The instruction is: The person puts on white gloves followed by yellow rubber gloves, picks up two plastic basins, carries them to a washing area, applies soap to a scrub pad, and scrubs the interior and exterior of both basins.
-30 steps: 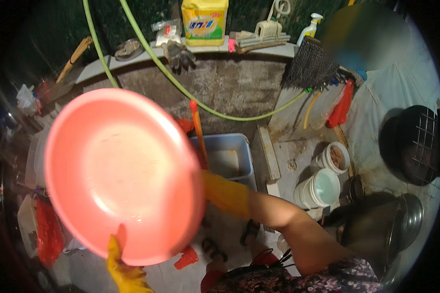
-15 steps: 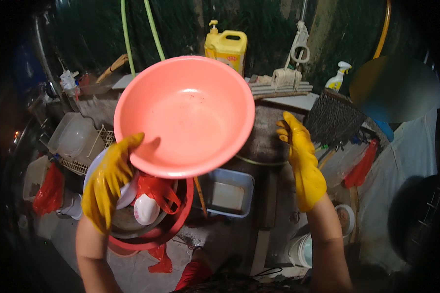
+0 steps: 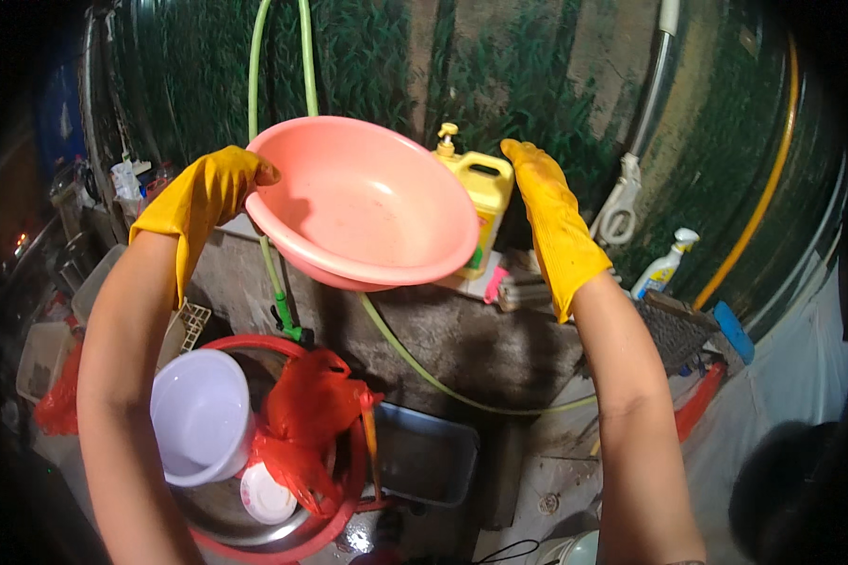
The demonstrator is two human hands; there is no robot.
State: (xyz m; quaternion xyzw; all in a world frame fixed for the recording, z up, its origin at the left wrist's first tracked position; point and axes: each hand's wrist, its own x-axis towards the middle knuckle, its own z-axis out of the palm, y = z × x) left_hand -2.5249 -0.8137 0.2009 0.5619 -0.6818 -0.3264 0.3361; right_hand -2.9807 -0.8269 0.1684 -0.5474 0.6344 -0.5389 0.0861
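Observation:
A pink plastic basin [image 3: 367, 207] is held up in front of the ledge, tilted so that its inside faces me. My left hand [image 3: 212, 193], in a yellow rubber glove, grips its left rim, thumb on the inner side. My right hand [image 3: 548, 221], gloved the same way, is raised apart from the basin's right side with fingers stretched out and nothing in it. Between the basin and my right hand stands a yellow pump jug [image 3: 485, 193], partly hidden by the basin.
Below left, a large red tub [image 3: 353, 490] holds a lavender basin [image 3: 198, 414], a red plastic bag [image 3: 311, 414] and a small white bowl [image 3: 269, 494]. A grey rectangular tub [image 3: 424, 452] sits beside it. A green hose [image 3: 424, 372] crosses the ledge's front; a spray bottle [image 3: 664, 264] stands right.
My view has tilted up toward the wall. My left hand has moved the pink basin farther out toward the ledge, tilting it more. My right hand has also reached forward, still empty.

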